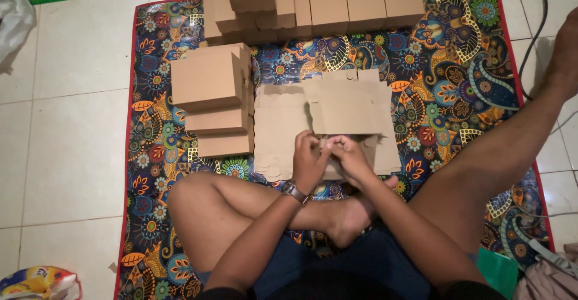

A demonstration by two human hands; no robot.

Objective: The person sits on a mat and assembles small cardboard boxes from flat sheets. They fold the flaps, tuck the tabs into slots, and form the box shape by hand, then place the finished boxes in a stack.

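Note:
I sit cross-legged on a patterned mat (457,77). In front of me lies a pile of flat brown cardboard box blanks (280,131). One partly folded blank (349,107) rests on top of the pile. My left hand (308,163), with a wristwatch, and my right hand (350,160) meet at the near edge of that blank and pinch its flaps. Both hands grip the cardboard close together, fingertips almost touching.
A stack of folded brown boxes (212,86) stands left of the pile. More finished boxes (313,2) line the far edge of the mat. White floor tiles (72,125) surround the mat. A cable (533,29) runs at right, and bags (36,282) sit at the near corners.

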